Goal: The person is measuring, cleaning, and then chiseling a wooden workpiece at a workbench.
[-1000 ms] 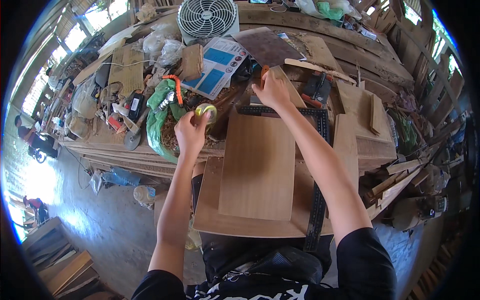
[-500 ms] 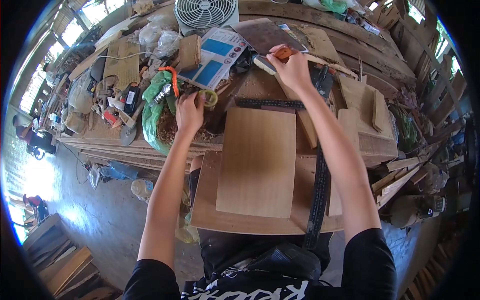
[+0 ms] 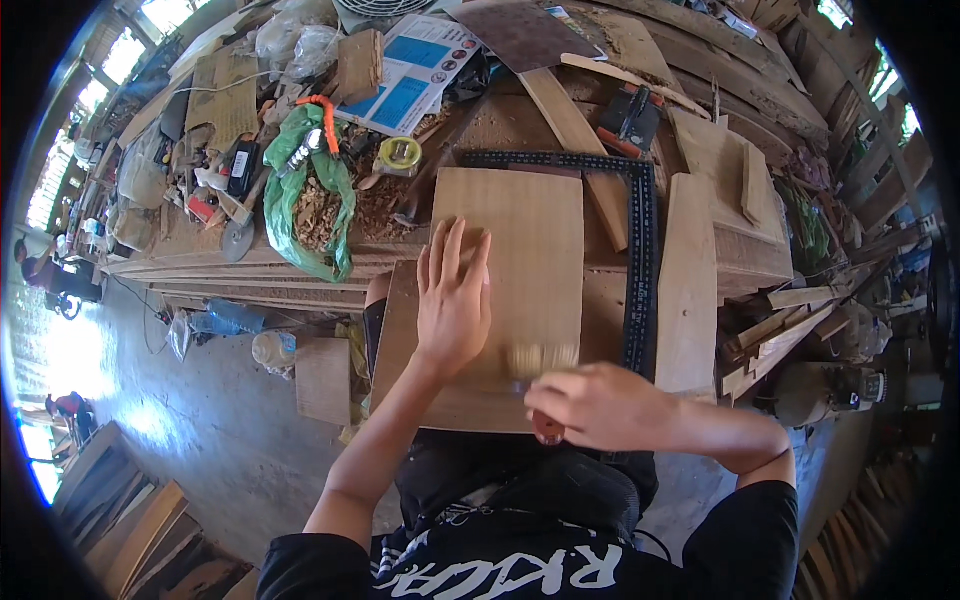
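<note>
My left hand [image 3: 452, 315] lies with fingers stretched out on the left part of a pale rectangular board [image 3: 520, 230], which rests on a wider board [image 3: 606, 320]. My right hand [image 3: 585, 405] grips the reddish-orange handle of a brush [image 3: 540, 355], whose blurred pale bristles are over the board's lower right. A black L-shaped ruler [image 3: 640, 260] runs along the board's top and right. Beyond the board's upper left corner sits a yellow tape measure [image 3: 399, 153]. A narrow plank [image 3: 683, 300] lies right of the ruler.
The cluttered workbench holds a green plastic bag of shavings [image 3: 285, 240], a printed sheet [image 3: 420, 70], an orange curved object [image 3: 329, 120] and offcuts. Wood scraps [image 3: 775, 340] pile at right. Two other people, one [image 3: 40, 260] and another in red [image 3: 66, 410], are far left.
My left hand has let go of the tape measure and moved down onto the board. My right hand has brought the brush from the back of the bench down to the board.
</note>
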A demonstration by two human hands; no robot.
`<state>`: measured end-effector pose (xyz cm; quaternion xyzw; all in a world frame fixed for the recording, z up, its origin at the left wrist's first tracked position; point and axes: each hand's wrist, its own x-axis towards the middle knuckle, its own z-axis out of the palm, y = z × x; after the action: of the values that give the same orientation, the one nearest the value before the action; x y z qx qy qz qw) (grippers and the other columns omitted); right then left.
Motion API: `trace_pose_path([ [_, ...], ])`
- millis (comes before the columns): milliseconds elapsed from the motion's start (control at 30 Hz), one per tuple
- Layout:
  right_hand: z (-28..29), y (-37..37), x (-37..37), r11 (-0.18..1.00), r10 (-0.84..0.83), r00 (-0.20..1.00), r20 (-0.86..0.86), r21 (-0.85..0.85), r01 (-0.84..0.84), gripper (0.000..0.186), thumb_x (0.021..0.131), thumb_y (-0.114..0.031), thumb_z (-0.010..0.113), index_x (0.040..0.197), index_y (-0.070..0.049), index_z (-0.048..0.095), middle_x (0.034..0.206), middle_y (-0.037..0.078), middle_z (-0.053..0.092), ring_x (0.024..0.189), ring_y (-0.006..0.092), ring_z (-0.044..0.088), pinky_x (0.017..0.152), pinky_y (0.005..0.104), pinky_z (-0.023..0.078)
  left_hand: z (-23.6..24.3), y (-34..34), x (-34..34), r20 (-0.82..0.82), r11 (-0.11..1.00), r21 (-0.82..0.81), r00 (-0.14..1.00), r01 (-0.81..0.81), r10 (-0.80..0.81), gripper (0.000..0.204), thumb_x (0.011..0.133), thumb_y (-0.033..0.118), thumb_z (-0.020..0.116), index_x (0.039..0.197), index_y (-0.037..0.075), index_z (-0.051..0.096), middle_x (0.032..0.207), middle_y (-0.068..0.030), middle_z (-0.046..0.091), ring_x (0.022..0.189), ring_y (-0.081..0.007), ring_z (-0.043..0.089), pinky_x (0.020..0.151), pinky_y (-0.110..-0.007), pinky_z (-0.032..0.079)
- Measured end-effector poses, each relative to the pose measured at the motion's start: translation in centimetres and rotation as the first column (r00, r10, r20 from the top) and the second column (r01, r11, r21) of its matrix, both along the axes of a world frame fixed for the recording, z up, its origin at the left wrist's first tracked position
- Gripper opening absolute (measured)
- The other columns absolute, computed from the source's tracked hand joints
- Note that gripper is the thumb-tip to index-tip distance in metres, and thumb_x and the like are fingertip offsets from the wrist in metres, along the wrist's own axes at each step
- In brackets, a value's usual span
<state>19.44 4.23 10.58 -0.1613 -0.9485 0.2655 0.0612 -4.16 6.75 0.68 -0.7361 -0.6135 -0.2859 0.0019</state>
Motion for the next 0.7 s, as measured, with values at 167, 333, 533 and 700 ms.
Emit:
trace_pose_path([
  [167,-0.3,3.5,-0.5,0.851,-0.022,1.0,0.014,-0.524,0.026,0.022,0.098,-0.023,0.073,0.104,-0.001,0.077,0.086,0.016,0.076,0.076,0.0266,0.074,0.074,0.0383,0.058,-0.6,-0.1,-0.3,0.004,0.998,-0.059,1.0,0.005,-0.005,0.055,0.1,0.008,0.05,0.155,0.003,0.047,0.166,-0.0235,0.033,0.157,-0.0428,0.024,0.127,-0.058,0.021],
  [333,0.5,13.0,-1.7,0.875,-0.465,0.826,-0.318,-0.027,0.483,0.015,0.094,-0.016,0.074,0.103,-0.004,0.076,0.103,0.012,0.076,0.081,0.0225,0.074,0.076,0.036,0.061,-0.9,0.0,-0.3,0.02,0.998,-0.056,1.0,0.003,-0.002,0.071,0.098,0.009,0.052,0.164,0.002,0.028,0.166,-0.0232,0.035,0.158,-0.0413,0.024,0.128,-0.059,0.017],
  [533,-0.6,9.1,-3.4,0.93,-0.273,0.961,-0.035,0.244,0.273,0.025,0.087,-0.015,0.075,0.111,-0.008,0.07,0.11,0.01,0.072,0.097,0.0295,0.074,0.082,0.039,0.062,0.7,-1.5,-0.9,0.21,0.993,0.005,0.971,0.118,-0.116,0.09,0.086,0.019,0.071,0.164,0.004,0.027,0.162,-0.0223,0.04,0.154,-0.0415,0.031,0.123,-0.062,0.018],
  [700,-0.7,3.4,-2.0,0.971,-0.132,0.986,-0.1,-0.213,0.108,0.032,0.09,-0.015,0.076,0.118,-0.004,0.066,0.105,0.014,0.072,0.092,0.0334,0.074,0.081,0.0428,0.06,2.3,-3.4,-1.1,0.385,0.768,-0.343,0.827,0.541,-0.411,0.05,0.072,0.017,0.083,0.12,0.006,0.072,0.115,-0.0143,0.072,0.112,-0.0348,0.067,0.101,-0.048,0.047],
])
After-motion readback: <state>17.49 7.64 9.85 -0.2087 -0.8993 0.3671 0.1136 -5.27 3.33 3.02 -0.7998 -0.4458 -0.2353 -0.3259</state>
